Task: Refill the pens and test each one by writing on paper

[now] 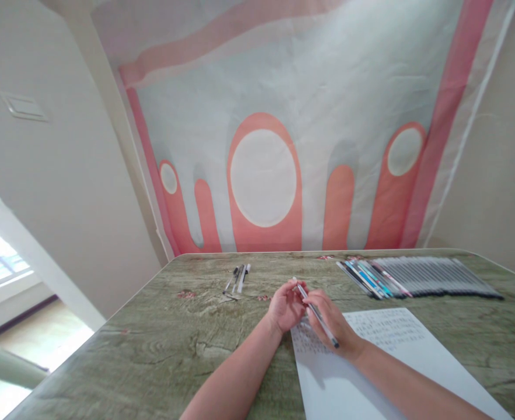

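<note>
A slim pen with a dark end slants over the top left part of the paper, its dark end toward me. My right hand grips it along the barrel with bent fingers. My left hand lies palm up beside it, fingers curled and closed at the pen's far end; the exact contact there is too small to make out. Beneath my right hand and forearm is a white sheet of paper with rows of handwriting across its upper part.
Several loose pens lie at the back left of the wood-patterned table. At the back right a long row of clear pens lies side by side, with coloured pens at its left end. A printed backdrop hangs behind the table.
</note>
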Demonstrator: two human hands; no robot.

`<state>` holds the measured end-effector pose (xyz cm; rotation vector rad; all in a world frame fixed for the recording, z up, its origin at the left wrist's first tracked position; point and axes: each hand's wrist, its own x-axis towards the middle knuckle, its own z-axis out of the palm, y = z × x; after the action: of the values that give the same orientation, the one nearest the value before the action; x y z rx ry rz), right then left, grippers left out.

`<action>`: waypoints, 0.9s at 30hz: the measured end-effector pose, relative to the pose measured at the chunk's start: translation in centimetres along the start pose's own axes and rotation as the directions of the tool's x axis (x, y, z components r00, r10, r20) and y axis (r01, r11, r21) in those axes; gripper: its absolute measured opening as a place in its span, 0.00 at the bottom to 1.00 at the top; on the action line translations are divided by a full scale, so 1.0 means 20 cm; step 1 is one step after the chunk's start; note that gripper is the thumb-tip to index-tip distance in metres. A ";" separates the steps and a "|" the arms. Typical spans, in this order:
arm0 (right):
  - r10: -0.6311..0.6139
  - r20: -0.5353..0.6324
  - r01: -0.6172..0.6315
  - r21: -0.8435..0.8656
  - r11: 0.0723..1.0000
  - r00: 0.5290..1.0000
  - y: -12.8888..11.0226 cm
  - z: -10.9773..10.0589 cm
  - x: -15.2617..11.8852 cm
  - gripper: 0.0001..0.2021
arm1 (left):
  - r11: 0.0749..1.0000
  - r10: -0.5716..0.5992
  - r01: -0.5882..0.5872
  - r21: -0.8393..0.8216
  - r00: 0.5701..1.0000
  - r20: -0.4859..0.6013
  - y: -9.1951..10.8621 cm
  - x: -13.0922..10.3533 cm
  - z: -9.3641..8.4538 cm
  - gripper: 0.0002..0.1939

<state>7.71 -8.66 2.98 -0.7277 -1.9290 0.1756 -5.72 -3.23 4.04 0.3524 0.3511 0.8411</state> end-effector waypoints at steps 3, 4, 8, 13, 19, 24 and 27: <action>-0.009 0.001 0.009 -0.006 1.000 1.000 -0.01 0.00 0.00 0.13 | 1.000 -0.023 0.023 0.008 1.000 0.001 0.01 -0.01 0.01 0.06; -0.011 0.001 0.011 -0.010 1.000 1.000 -0.01 0.00 0.00 0.13 | 1.000 -0.025 0.025 0.008 1.000 0.002 0.01 -0.01 0.01 0.06; 0.017 -0.022 -0.017 -0.011 1.000 1.000 -0.01 0.00 0.00 0.11 | 0.998 -0.005 0.006 0.064 1.000 -0.015 -0.01 0.01 0.01 0.07; 0.214 -0.166 -0.211 0.034 0.977 0.963 0.03 -0.01 0.01 0.09 | 0.804 0.407 -0.326 0.497 0.912 -0.060 0.01 0.08 -0.04 0.09; 0.342 -0.265 -0.333 0.080 0.940 0.902 0.10 0.00 0.00 0.09 | 0.361 0.637 -0.417 0.834 0.764 0.107 0.10 0.09 -0.12 0.15; 0.370 -0.260 -0.361 0.083 0.929 0.892 0.12 0.00 0.00 0.09 | 0.219 0.589 -0.367 0.904 0.788 0.177 0.13 0.17 -0.12 0.14; 0.391 -0.230 -0.378 0.100 0.921 0.891 0.11 0.00 -0.01 0.10 | 0.132 0.561 -0.302 0.944 0.808 0.180 0.13 0.23 -0.13 0.10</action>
<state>8.60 -6.97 1.96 -1.0429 -1.5235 0.3622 -5.61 2.32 2.15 1.6360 1.0322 1.1915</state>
